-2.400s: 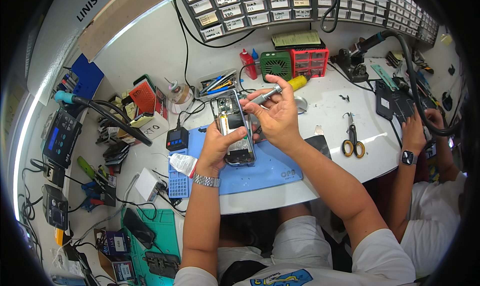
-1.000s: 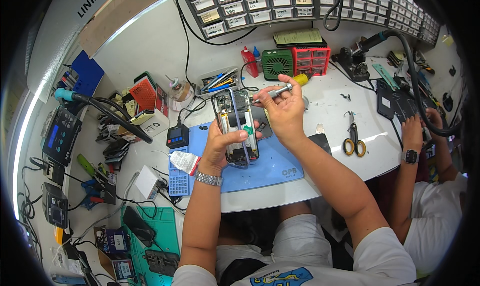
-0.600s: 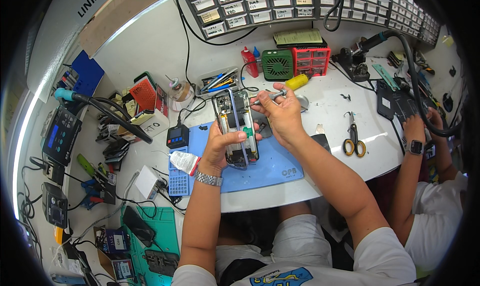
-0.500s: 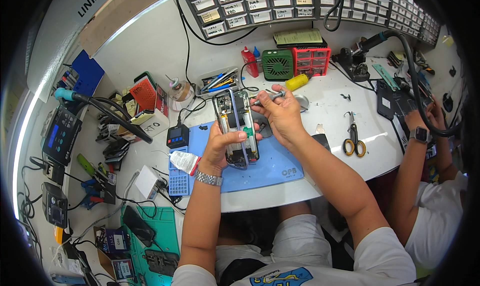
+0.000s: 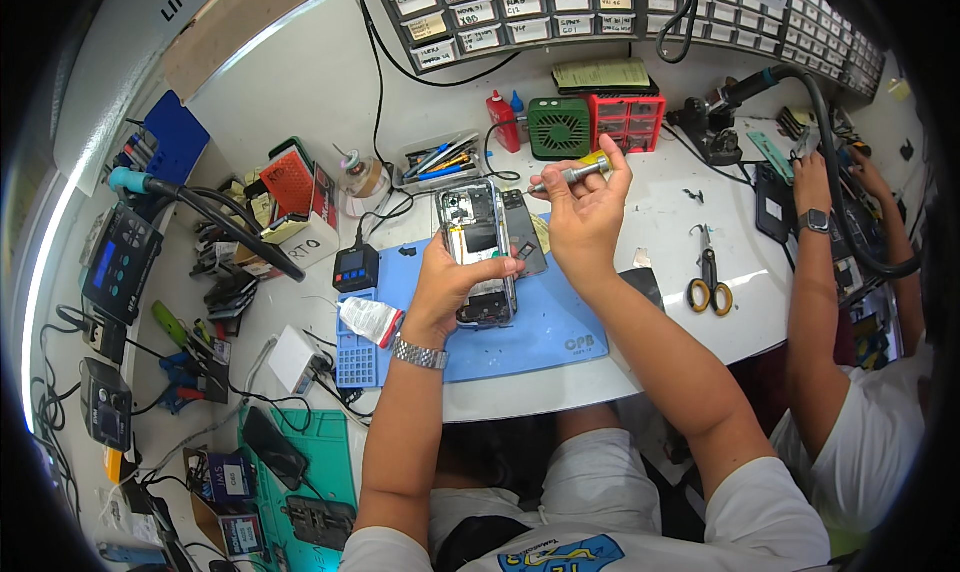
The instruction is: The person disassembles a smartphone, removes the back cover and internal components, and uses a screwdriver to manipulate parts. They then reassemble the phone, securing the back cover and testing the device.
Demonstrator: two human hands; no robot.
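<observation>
My left hand [image 5: 448, 280] is wrapped round an opened smartphone [image 5: 480, 242], tilted up over the blue work mat [image 5: 545, 342]. Inside the phone, dark and light inner parts show. By the left thumb sits a small dark piece [image 5: 526, 250]; I cannot tell whether the thumb pinches it. My right hand [image 5: 588, 212] grips a slim silver screwdriver [image 5: 568, 176], its tip pointing left, above and apart from the phone. Behind the phone lies a dark flat panel [image 5: 522, 222]. A white tube [image 5: 370, 320] rests beside my left wrist.
Scissors [image 5: 706, 277] lie to the right. Along the back stand a pen tray [image 5: 440, 162], a green fan [image 5: 559, 129] and a red drawer box [image 5: 627, 122]. A small black device [image 5: 355, 269] sits left. At far right, a co-worker's hands [image 5: 812, 182] work.
My right hand and screwdriver have moved right, away from the phone. The phone has turned slightly, and the loop-like band across it no longer shows there. The co-worker's hands have moved farther back.
</observation>
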